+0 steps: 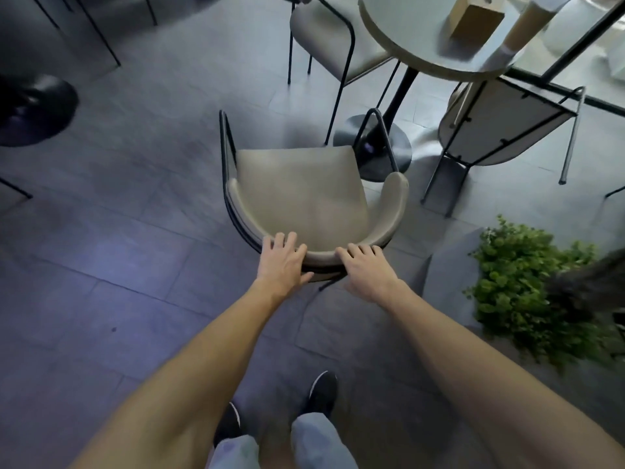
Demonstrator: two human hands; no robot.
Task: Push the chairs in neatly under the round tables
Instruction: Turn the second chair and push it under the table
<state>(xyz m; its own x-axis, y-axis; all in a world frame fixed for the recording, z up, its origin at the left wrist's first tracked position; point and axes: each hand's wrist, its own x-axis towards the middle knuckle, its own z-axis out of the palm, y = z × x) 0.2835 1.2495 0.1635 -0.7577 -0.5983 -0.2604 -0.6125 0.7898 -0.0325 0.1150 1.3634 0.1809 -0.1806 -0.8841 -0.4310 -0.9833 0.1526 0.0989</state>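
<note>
Two bare forearms reach forward over a pair of dark shoes point(323, 389) and pale trouser knees on the grey tiled floor point(118, 231). Far left stands a dark round pedestal foot point(33, 110), well apart from everything else. The left hand point(282, 262) lies on the curved backrest of the beige chair point(301, 191), fingers spread over the top rim and thumb tucked against the back, clamped on it. The chair has a black metal frame and faces away from the person. Its seat stands out on open floor, not under the top, and its front edge is near the black foot point(375, 147) of the round bench point(406, 52). The right hand point(367, 269) holds the same backrest just beside the left, fingers curled over the rim. On the bench sits a brown box point(475, 18). A second beige chair point(334, 38) stands at the bench's far left side, and a third chair point(500, 126) sits at its right edge, its pale underside showing. A leafy green plant point(521, 286) grows at the right.
</note>
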